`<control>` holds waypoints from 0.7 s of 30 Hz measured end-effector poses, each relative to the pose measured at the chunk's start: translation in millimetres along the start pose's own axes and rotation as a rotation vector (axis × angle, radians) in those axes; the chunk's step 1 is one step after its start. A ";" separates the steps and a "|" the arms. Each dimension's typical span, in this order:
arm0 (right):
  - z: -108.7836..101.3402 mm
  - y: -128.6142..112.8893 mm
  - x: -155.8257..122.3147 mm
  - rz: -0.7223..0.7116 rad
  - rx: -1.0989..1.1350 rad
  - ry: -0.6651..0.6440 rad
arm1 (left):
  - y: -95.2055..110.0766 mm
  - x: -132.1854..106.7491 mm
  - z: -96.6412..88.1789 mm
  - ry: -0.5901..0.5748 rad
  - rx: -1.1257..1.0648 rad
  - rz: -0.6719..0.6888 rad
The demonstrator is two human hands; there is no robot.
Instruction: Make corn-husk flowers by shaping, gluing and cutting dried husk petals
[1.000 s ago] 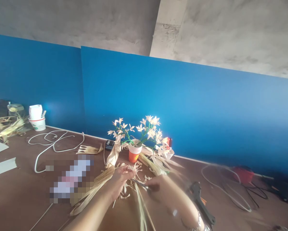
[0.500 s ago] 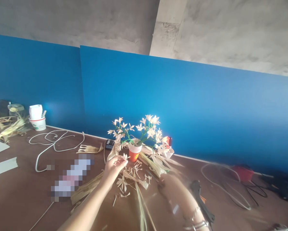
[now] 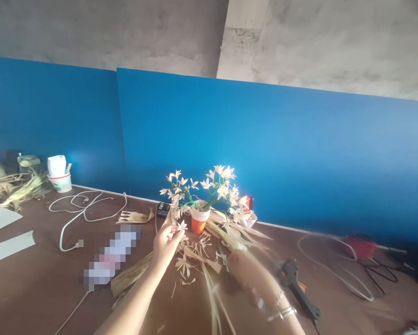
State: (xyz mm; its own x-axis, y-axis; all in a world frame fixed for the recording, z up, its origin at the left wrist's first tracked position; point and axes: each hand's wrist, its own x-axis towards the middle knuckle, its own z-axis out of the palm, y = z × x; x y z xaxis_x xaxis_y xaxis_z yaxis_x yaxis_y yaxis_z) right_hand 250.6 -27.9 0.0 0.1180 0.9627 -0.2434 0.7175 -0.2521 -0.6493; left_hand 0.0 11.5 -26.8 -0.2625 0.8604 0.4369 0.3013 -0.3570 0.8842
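My left hand [image 3: 167, 239] pinches a small pale flower [image 3: 182, 225], which looks made of dried corn husk, between thumb and fingertips. Just beyond it stands an orange and white paper cup [image 3: 198, 222] with green-stemmed husk flowers [image 3: 223, 190] in it. Blurred by motion, my right hand [image 3: 239, 260] is low over the table beside the husk strips [image 3: 226, 235]. A thin grey metallic piece [image 3: 223, 256] shows by its fingers; whether the hand holds it I cannot tell. Below the cup lie a loose husk flower [image 3: 183, 265] and cut scraps.
A black tool like a glue gun [image 3: 298, 288] lies right of my right forearm. White cables [image 3: 78, 211] and a pixelated object [image 3: 111, 256] are at left. A white tub [image 3: 60, 181] and a husk pile [image 3: 16, 188] stand farther left. A blue partition [image 3: 282, 153] closes the back.
My right hand has shifted slightly left toward the husk strips, uncovering more of the black tool. The left hand keeps its pinch on the flower. The view has moved a little.
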 end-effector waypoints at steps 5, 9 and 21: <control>41.0 -27.9 -10.5 -0.396 -0.229 0.169 | -1.5 -1.4 0.5 -0.002 0.008 -0.011; 51.9 -34.4 -14.4 -0.421 -0.284 0.215 | -0.5 -1.3 -1.4 -0.007 0.017 -0.054; 30.0 -31.8 -12.5 -0.358 -0.262 0.116 | -2.6 -4.6 -1.8 -0.062 -0.079 -0.113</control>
State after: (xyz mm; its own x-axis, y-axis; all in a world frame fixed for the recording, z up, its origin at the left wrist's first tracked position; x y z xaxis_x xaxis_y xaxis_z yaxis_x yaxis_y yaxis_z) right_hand 205.7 -34.8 2.1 -0.1039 0.9931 0.0552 0.8748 0.1177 -0.4700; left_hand -1.2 7.8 -30.8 -0.2325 0.9168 0.3246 0.1991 -0.2818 0.9386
